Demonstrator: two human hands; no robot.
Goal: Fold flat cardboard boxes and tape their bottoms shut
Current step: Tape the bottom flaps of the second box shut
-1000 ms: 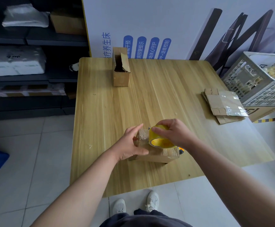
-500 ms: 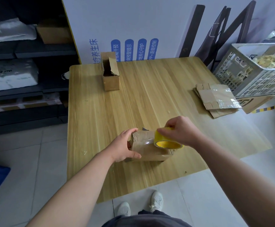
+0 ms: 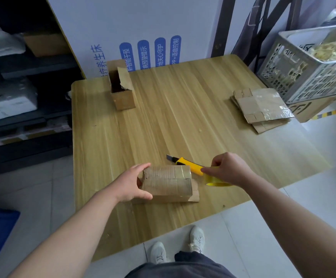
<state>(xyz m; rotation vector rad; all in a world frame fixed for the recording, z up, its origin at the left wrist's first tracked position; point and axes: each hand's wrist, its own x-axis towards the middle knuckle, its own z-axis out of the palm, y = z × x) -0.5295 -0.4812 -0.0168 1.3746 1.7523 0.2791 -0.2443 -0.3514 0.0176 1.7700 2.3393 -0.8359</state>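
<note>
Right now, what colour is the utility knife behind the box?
Yellow body, black tip on the utility knife; clearest in the head view.

We saw a brown rectangular cardboard box [image 3: 167, 183], a translucent yellow tape roll [image 3: 215, 180], a yellow plastic utility knife [image 3: 187, 164] with a black tip, a pale streaky wood-grain tabletop [image 3: 183, 117] and a grey lattice-patterned plastic crate [image 3: 303, 81].

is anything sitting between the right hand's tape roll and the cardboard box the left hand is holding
Only the yellow utility knife: it lies flat on the wooden table, along the far side of the gap between the yellow tape roll in the right hand and the small brown cardboard box gripped by the left hand.
</note>
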